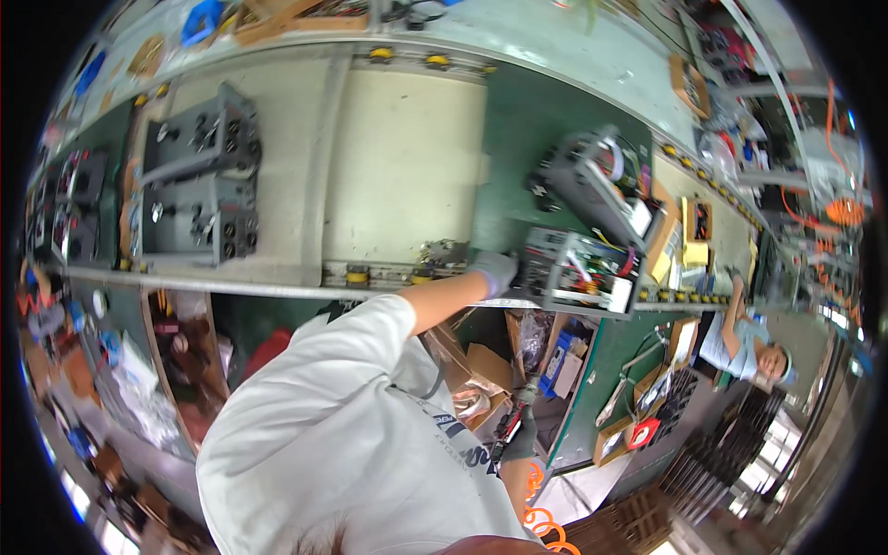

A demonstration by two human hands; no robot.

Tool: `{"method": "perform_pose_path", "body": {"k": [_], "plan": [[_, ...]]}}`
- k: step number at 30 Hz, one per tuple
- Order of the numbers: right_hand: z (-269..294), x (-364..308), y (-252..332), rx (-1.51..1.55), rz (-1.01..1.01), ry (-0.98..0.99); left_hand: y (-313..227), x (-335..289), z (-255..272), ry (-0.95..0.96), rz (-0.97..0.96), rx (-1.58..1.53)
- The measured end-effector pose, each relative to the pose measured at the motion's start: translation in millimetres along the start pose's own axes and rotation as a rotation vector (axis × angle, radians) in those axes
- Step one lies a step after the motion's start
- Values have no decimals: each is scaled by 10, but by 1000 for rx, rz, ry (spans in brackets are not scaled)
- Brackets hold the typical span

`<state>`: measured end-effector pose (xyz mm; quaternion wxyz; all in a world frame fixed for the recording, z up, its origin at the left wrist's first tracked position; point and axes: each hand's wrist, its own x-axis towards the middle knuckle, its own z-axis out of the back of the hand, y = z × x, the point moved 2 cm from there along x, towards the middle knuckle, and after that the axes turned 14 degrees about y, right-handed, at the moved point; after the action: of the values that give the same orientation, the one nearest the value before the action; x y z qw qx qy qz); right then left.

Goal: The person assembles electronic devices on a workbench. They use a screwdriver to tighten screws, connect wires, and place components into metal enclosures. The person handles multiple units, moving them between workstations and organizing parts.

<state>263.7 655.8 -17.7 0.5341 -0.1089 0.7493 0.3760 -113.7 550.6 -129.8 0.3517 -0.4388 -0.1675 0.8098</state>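
Observation:
My left hand, in a grey glove, is at the line's near edge, right beside an open grey metal case with wires and boards inside. Its fingers are blurred, and I cannot tell whether they grip the case. Low in front of my body, my gloved right hand is closed around a power screwdriver, its tip pointing up toward the bench. Behind the first case, a second open grey case sits at an angle on a green board.
Two grey housings stand further left on the line, with dark units beyond. Yellow rollers run along the rails. Cardboard boxes sit below the bench. An orange coiled hose hangs near my right arm. Another person works at the right.

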Motion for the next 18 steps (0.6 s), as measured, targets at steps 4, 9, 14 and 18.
{"method": "perform_pose_path", "body": {"k": [4, 9, 14, 18], "plan": [[111, 322, -17, -75, -168, 258, -221, -428, 37, 15, -51, -371], [-195, 767, 297, -383, -337, 511, 508, -783, -686, -198, -149, -315], [-1038, 1187, 757, -818, -379, 799, 1296, -2445, -704, -237, 203, -1520], [-2176, 1225, 870, -1281, -240, 861, 1992, -3240, -1426, -850, -61, -2069]]}}
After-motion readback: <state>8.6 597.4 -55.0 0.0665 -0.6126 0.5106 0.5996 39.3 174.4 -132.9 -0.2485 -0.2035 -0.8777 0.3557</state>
